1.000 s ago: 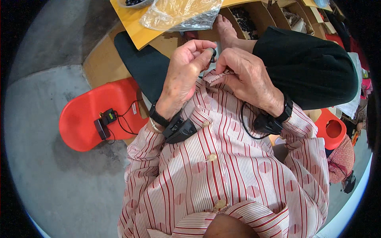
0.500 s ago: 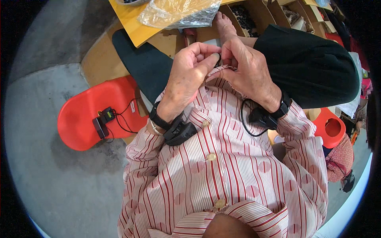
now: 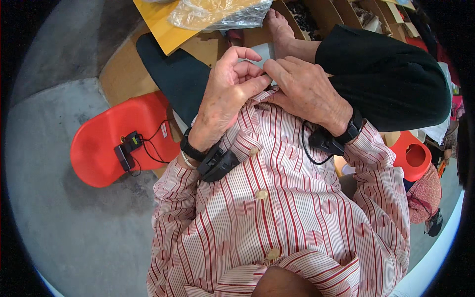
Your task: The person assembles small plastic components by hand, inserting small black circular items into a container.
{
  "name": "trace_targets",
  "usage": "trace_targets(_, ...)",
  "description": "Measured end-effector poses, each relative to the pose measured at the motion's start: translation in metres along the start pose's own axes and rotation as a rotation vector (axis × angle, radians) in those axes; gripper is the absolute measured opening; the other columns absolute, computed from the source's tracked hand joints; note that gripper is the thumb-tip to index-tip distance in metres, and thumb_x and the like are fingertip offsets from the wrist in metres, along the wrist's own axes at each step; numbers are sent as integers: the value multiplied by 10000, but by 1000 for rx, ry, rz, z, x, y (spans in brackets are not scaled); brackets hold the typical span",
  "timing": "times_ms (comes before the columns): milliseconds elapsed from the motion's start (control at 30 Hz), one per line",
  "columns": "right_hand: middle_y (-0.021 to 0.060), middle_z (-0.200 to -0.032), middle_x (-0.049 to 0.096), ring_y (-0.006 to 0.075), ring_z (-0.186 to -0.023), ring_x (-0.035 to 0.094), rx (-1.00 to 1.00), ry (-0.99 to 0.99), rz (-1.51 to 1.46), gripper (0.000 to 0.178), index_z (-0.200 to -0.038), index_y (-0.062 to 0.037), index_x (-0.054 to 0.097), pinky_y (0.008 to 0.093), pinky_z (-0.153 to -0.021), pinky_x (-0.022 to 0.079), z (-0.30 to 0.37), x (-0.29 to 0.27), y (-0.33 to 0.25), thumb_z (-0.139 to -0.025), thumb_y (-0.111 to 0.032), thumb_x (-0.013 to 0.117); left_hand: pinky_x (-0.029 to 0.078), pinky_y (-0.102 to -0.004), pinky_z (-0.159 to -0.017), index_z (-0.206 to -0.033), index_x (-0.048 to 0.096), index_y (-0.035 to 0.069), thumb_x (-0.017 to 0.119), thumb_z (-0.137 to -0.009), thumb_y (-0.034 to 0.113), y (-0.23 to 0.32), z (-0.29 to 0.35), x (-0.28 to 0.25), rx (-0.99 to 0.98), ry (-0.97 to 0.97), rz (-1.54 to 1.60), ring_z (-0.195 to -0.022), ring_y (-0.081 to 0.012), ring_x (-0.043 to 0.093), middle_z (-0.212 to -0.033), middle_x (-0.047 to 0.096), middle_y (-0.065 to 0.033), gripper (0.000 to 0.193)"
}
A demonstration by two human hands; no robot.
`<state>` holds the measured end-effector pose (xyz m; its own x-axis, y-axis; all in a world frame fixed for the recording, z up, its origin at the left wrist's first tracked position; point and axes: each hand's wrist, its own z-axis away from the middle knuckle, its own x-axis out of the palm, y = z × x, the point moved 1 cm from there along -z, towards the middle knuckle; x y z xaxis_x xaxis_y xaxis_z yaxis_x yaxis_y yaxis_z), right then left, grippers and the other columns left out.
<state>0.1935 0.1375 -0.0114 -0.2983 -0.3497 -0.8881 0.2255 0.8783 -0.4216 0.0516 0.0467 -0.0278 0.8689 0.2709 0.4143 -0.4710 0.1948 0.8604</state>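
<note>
Both my hands meet over my lap at the raised hem of the red-striped shirt (image 3: 282, 131). My left hand (image 3: 225, 96) has its thumb pressed in toward the right fingertips. Its index finger arches up and away, while the other fingers curl in. A small dark thing shows at the left thumb tip, too hidden to name. My right hand (image 3: 311, 91) is closed, its fingers bent over the hem and its thumb lying along the cloth. The right fingertips are partly out of sight behind the left thumb.
At the left, a red plastic stool (image 3: 106, 141) carries a small black device (image 3: 127, 151) with a cable. Ahead, a clear plastic bag (image 3: 217, 14) lies on a yellow board (image 3: 163, 24). Cardboard boxes (image 3: 341, 15) stand beyond my foot. Another red stool (image 3: 413, 157) is at right.
My left index finger has lifted away from the thumb. My right hand has turned over and moved slightly left, its fingers now bent down at the hem.
</note>
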Motion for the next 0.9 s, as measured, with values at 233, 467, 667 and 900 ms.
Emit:
trace_targets(233, 99, -710, 598, 282, -694, 630, -42, -93, -15, 374, -919, -33, 554, 396, -592, 498, 2, 4, 2, -742, -322, 712, 481, -204, -648, -1095, 463, -20, 629, -778, -69, -3, 1, -3, -27, -12, -52, -736, -81, 581, -816, 626, -74, 361)
trace_targets(467, 106, -610, 574, 302, -594, 613, -62, -77, -90, 336, -856, -33, 567, 400, -539, 475, 1, 9, 4, -772, -341, 670, 455, -194, -643, -1095, 470, -22, 633, -777, -47, -3, 4, -3, -36, -47, -111, -724, -71, 562, -792, 612, -51, 358)
trace_targets(667, 101, -579, 570, 305, -544, 597, -30, -105, -119, 301, -864, -41, 563, 402, -502, 459, 3, 9, 4, -776, -311, 663, 448, -195, -643, -1088, 476, -15, 642, -772, -46, -2, 6, -3, -54, -41, -110, -712, -62, 544, -766, 586, -29, 358)
trace_targets(900, 110, -565, 558, 291, -525, 592, -23, -129, -149, 275, -827, -53, 534, 399, -494, 451, 4, 13, 2, -791, -298, 653, 450, -195, -646, -1089, 474, -4, 636, -764, -68, -8, 9, -5, -49, -24, -108, -721, -58, 542, -782, 586, -31, 369)
